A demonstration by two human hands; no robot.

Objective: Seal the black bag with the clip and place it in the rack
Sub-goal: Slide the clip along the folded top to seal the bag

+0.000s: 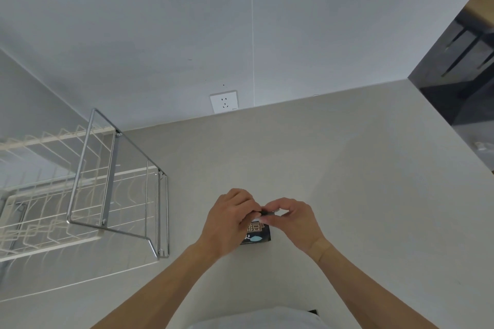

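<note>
A small black bag (257,235) with gold and blue print stands on the pale counter, low in the middle of the view. My left hand (227,219) grips the bag's top from the left. My right hand (291,219) pinches the top edge from the right, where a thin dark strip (267,212) shows between my fingertips; whether that strip is the clip or the bag's folded edge I cannot tell. The metal wire rack (117,184) stands to the left on the counter, apart from both hands.
A white wall socket (224,101) sits on the grey wall behind the counter. The counter's right edge (449,141) drops off to a dark floor. A white surface (256,318) lies at the near edge below my arms.
</note>
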